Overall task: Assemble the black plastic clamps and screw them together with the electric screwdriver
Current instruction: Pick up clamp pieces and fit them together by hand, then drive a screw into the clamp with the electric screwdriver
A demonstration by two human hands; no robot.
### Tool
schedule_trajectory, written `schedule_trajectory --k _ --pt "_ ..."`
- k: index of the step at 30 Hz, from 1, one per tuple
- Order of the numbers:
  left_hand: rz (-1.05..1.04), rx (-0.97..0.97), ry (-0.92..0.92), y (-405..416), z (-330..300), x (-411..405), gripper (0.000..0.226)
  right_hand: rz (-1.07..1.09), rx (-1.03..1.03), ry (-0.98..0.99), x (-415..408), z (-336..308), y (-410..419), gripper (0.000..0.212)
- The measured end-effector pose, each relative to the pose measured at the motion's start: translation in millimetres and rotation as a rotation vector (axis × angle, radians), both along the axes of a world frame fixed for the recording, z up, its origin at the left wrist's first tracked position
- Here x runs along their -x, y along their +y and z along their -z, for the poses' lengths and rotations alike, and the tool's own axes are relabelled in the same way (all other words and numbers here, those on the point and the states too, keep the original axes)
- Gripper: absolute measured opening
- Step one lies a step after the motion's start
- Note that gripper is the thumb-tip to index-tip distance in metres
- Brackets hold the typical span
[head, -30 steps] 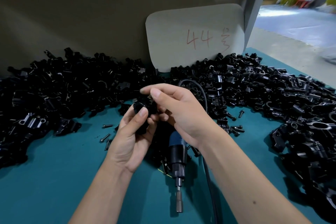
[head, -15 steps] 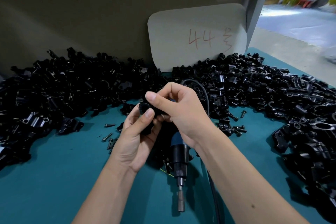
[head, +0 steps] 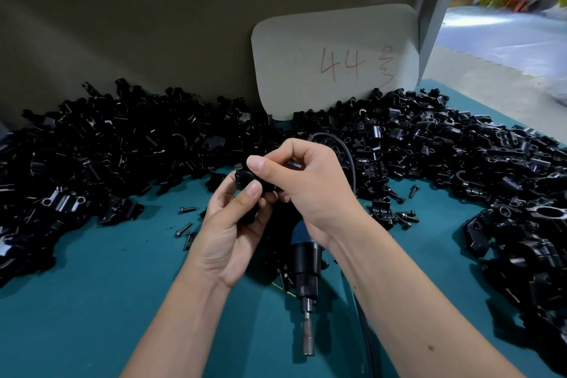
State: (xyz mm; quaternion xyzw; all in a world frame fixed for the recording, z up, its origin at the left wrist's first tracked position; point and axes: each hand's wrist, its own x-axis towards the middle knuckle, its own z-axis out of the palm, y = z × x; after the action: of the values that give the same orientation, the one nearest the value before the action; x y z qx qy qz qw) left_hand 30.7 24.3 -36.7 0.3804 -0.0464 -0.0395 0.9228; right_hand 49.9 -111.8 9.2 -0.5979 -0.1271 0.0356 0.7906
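Screw may slip from the clamp.
Left hand (head: pixel 228 232) grips the clamp (head: pixel 247 178); right hand (head: pixel 310 184) pinches it at 12 o'clock, screwdriver (head: pixel 305 267) lying unused at 6 on the table (head: pixel 92 301).

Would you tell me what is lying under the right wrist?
The electric screwdriver lies on the teal table, bit toward the camera. The right hand covers its rear end.

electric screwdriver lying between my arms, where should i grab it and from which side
Take the electric screwdriver by its thick black-and-blue barrel, reaching down from above. It lies flat on the teal table with the bit pointing toward you and the cord trailing away, so the barrel is the widest exposed part. The right hand is nearest it.
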Motion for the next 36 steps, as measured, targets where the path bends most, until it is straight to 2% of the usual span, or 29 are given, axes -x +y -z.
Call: schedule_trajectory --k 2,5,6,10,13,16,21,23,24,26,28,29,32,36 --pt "0.004 -0.010 0.001 -2 -1 1 0.050 0.014 -0.005 0.005 -1 1 -1 0.022" --pt "-0.065 0.011 0.034 -2 -2 2 0.027 -0.029 0.015 -0.017 -2 2 -3 0.010" --pt "-0.078 0.009 0.051 -1 -1 1 0.027 -0.016 0.032 -0.024 -2 1 -2 0.012" --pt "-0.089 -0.071 0.051 -1 2 -1 0.050 0.065 0.023 0.012 -3 4 1 0.028" --pt "-0.078 -0.099 0.010 -5 0 1 0.041 0.097 0.058 -0.002 -5 7 1 0.034" --pt "-0.099 -0.058 0.043 -7 -1 1 0.038 0.118 0.111 -0.058 -5 10 4 0.037" --pt "-0.180 -0.125 0.109 -8 -4 -1 0.021 0.141 0.207 -0.104 -1 8 8 0.032" --pt "-0.168 -0.053 0.126 -8 -7 -1 0.017 0.263 0.332 -0.126 0 4 8 0.046" --pt "-0.163 -0.014 0.130 -8 -8 -1 0.016 0.382 0.463 -0.167 -1 3 7 0.050" --pt "-0.150 0.039 0.139 -7 -9 -1 0.024 0.618 0.891 -0.254 -3 1 1 0.047" --pt "-0.123 0.083 0.159 -5 -9 -2 0.035 0.622 1.273 -0.183 -2 -1 -7 0.056" --pt "-0.101 0.100 0.166 -4 -9 -2 0.036 0.561 1.376 -0.110 -2 -1 -10 0.066" --pt "-0.023 0.105 0.169 -2 -8 -2 0.026 0.439 1.465 -0.006 -6 6 -12 0.083" --pt "0.022 0.090 0.166 -2 -4 -3 0.028 0.429 1.304 0.033 -14 11 -16 0.078"
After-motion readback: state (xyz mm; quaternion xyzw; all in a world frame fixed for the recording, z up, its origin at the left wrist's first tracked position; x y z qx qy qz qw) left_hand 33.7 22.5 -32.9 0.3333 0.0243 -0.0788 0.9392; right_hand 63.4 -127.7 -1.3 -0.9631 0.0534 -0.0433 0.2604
